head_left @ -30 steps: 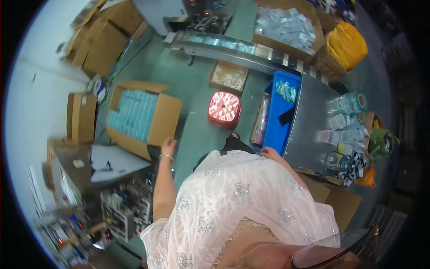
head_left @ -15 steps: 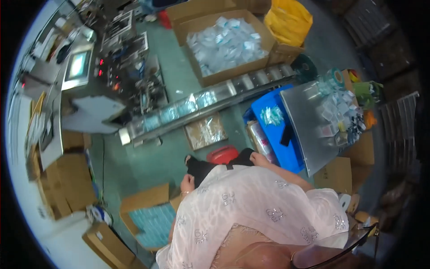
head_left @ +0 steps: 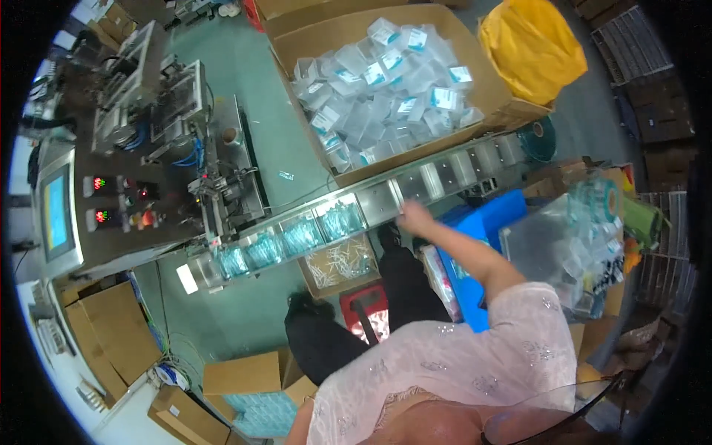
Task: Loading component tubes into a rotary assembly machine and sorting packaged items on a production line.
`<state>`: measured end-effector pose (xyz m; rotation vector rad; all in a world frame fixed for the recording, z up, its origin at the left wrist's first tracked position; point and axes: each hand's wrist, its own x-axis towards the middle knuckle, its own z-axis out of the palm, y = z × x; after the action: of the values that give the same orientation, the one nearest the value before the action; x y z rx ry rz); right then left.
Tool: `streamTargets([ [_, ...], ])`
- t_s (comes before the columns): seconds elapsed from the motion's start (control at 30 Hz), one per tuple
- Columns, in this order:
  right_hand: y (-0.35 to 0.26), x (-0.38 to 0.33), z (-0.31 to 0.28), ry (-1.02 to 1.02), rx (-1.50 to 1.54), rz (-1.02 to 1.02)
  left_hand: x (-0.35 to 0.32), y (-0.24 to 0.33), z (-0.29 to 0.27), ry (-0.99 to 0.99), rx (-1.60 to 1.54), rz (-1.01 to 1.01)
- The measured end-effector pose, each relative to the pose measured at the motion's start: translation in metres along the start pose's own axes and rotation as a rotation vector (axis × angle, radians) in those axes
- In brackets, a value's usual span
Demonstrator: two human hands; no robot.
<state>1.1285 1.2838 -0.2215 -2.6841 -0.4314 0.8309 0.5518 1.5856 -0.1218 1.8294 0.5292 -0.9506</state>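
Note:
My right hand [head_left: 415, 219] reaches forward to the long metal conveyor [head_left: 445, 172], at the edge of a bare compartment. The hand is blurred, so whether it holds anything does not show. Compartments to its left carry clear packets with teal contents [head_left: 300, 233]. My right forearm [head_left: 482, 259] passes over a blue bin [head_left: 486, 215]. My left hand is out of view; only an upper arm shows at the bottom edge. My dark trouser legs [head_left: 400, 282] straddle a red stool [head_left: 363, 311].
A big cardboard box of clear packets [head_left: 386, 81] and a yellow bag [head_left: 530, 44] stand beyond the conveyor. A machine with a screen and lit buttons [head_left: 111, 211] is at the left. A carton of white sticks [head_left: 337, 263] sits below the belt. Cardboard boxes [head_left: 245, 374] lie behind me.
The view has swung from the carton of teal packets on the floor to the conveyor. My right arm has stretched out to the belt. My left hand has dropped out of sight.

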Motion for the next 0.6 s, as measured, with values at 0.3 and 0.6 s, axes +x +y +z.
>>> streamTargets([
  [0.3, 0.017, 0.257, 0.005, 0.147, -0.492, 0.205, 0.278, 0.154, -0.025, 0.199, 0.171, 0.187],
  [0.6, 0.042, 0.123, -0.057, 0.744, -0.072, 0.038, 0.346, 0.126, -0.015, 0.440, 0.155, 0.476],
])
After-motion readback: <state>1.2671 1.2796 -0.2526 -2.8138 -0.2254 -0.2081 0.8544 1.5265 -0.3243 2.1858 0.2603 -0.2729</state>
